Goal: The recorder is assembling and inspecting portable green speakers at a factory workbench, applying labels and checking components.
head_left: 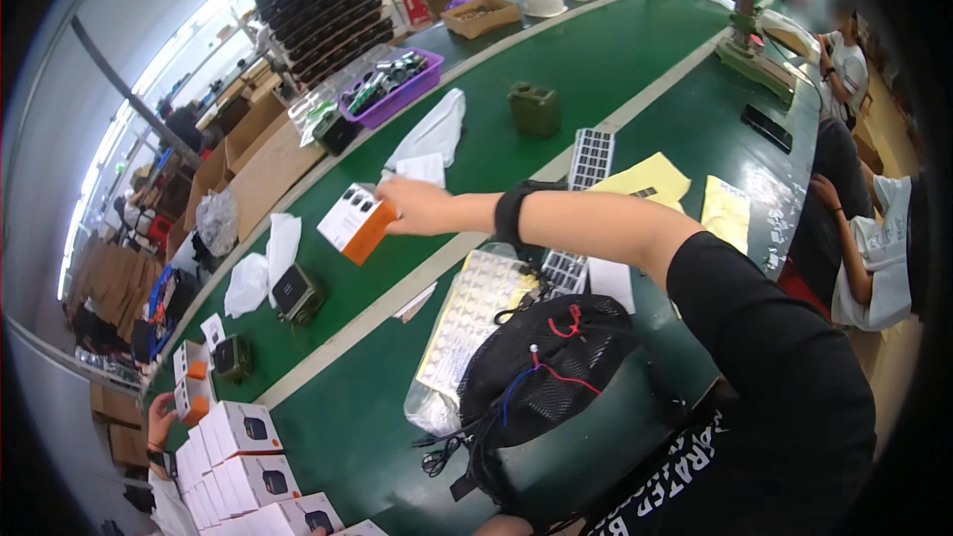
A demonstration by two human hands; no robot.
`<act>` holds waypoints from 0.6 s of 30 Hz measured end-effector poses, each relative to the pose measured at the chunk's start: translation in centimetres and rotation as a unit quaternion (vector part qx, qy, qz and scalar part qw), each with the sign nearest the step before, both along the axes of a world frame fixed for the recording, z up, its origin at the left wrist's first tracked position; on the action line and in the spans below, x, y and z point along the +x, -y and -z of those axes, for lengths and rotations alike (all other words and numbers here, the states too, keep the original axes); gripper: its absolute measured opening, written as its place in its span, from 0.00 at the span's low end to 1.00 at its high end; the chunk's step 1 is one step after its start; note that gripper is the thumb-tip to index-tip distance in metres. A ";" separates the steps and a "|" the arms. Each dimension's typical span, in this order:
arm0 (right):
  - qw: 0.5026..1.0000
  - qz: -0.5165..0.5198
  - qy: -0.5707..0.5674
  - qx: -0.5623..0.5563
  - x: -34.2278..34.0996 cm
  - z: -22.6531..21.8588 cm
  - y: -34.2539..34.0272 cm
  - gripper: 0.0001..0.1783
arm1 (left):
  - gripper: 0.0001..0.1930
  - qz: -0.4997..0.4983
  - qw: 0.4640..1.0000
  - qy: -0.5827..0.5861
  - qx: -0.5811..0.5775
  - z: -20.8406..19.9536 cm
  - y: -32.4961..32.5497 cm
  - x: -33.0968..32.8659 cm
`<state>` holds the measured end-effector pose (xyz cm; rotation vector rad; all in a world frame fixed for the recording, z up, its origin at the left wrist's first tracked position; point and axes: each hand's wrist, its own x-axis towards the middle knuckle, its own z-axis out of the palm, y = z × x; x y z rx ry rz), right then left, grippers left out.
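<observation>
Left of the frame's centre, the right hand point(422, 206) is holding a small cardboard box point(357, 223), crisp-cornered, white above and orange on one side, fingers gripping its right end. Just above it, a limp white pouch point(434, 134) is lying creased; to its lower left, a boxy dark-green device point(298, 294) is resting. Below the forearm, a black mesh bag point(546, 357) is slumping beside a dimpled plastic sheet point(472, 313).

The hand is hiding the box's right end. Only a sliver of skin point(504, 526) is showing at the lower edge; I cannot tell how the left fingers are standing. White cartons point(248, 427) are running off the lower left.

Glossy green tabletop point(476, 104) is spreading toward the olive canister point(534, 109).
</observation>
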<state>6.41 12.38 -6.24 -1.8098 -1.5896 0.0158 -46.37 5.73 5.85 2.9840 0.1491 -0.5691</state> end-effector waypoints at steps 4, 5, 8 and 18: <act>0.980 -0.133 -0.017 -0.147 -8.3 -1.1 -7.2 0.32 | 0.26 0.003 0.992 0.088 0.095 -2.9 -4.9 0.0; 0.976 -0.131 -0.001 -0.173 -10.1 -0.7 -8.4 0.34 | 0.24 0.008 0.986 0.111 0.122 -3.6 -6.3 0.9; 0.972 -0.155 0.162 -0.076 -14.8 0.3 -11.2 0.52 | 0.21 -0.168 0.935 0.266 0.165 -9.2 -7.3 4.0; 0.958 -0.151 0.228 -0.083 -13.4 2.0 -14.4 0.51 | 0.24 -0.419 0.785 0.453 -0.049 -1.7 -4.2 7.1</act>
